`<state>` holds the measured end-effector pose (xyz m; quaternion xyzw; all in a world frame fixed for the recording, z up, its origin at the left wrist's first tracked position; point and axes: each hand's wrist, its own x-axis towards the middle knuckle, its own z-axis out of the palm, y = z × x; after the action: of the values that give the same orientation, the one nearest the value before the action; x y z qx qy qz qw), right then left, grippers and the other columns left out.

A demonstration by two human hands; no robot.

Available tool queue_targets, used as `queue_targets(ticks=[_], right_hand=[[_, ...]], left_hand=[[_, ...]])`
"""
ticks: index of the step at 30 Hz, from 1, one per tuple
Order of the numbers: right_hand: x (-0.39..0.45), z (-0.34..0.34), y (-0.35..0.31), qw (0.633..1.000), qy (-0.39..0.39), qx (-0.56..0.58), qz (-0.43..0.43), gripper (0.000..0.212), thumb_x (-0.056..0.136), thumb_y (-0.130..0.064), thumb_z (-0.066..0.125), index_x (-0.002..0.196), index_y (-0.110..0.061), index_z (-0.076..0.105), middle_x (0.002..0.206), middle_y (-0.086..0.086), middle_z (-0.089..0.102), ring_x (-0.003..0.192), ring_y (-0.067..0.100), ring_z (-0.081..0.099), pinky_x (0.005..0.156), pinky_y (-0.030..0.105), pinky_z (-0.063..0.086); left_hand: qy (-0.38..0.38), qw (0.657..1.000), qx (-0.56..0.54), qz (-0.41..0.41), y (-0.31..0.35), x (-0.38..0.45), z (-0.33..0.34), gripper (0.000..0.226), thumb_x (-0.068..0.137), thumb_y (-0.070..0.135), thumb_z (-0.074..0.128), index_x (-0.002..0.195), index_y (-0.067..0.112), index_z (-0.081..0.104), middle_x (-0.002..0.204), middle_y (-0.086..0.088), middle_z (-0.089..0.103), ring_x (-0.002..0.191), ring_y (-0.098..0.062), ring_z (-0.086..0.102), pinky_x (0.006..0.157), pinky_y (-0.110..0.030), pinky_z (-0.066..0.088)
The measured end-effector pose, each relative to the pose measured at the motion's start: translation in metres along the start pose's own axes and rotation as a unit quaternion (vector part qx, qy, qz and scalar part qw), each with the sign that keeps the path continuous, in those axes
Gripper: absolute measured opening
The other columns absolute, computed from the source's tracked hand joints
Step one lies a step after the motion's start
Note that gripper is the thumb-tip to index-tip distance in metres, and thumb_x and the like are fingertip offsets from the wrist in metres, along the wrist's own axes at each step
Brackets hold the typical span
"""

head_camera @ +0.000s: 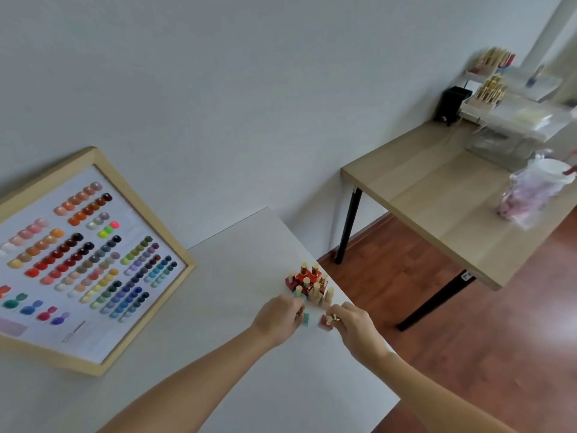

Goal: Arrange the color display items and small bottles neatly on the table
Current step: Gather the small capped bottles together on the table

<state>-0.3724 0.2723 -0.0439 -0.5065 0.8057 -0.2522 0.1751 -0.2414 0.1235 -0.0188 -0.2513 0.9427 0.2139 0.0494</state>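
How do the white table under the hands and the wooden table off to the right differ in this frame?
The white table has a plain white top; the wooden table has a light wood-grain top on black legs. The white table carries a framed color chart and a cluster of small bottles; the wooden table carries clear organizers and a plastic bag. Both stand against the same wall.

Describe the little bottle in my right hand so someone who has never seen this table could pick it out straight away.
Start at the white table with the framed colour chart on its left side. Near the table's right edge stands a cluster of small bottles; just in front of it, the right hand pinches a dark red bottle. Unlike the left hand's teal bottle, it is red and sits apart from the cluster.
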Motion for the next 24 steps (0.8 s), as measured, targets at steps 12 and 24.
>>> queue_targets(ticks=[12, 24], right_hand=[[0.019, -0.008, 0.018, 0.998, -0.043, -0.007, -0.055, 0.025, 0.094, -0.007, 0.052, 0.114, -0.017, 0.062, 0.093, 0.007, 0.062, 0.078, 0.023, 0.059, 0.069, 0.033, 0.052], [0.030, -0.013, 0.035, 0.989, -0.064, -0.020, -0.132, 0.038, 0.092, -0.012, 0.057, 0.128, -0.026, 0.053, 0.101, 0.000, 0.061, 0.083, 0.015, 0.061, 0.073, 0.026, 0.055]], left_hand=[[0.036, 0.998, 0.028, -0.049, 0.028, 0.028, 0.021, 0.017, 0.094, 0.022, 0.055, 0.109, 0.016, 0.060, 0.101, -0.006, 0.070, 0.090, -0.022, 0.067, 0.074, -0.028, 0.053], [0.048, 0.992, 0.034, -0.108, 0.039, 0.033, 0.021, 0.035, 0.094, 0.020, 0.056, 0.128, 0.018, 0.051, 0.119, -0.003, 0.066, 0.107, -0.021, 0.064, 0.088, -0.030, 0.054]])
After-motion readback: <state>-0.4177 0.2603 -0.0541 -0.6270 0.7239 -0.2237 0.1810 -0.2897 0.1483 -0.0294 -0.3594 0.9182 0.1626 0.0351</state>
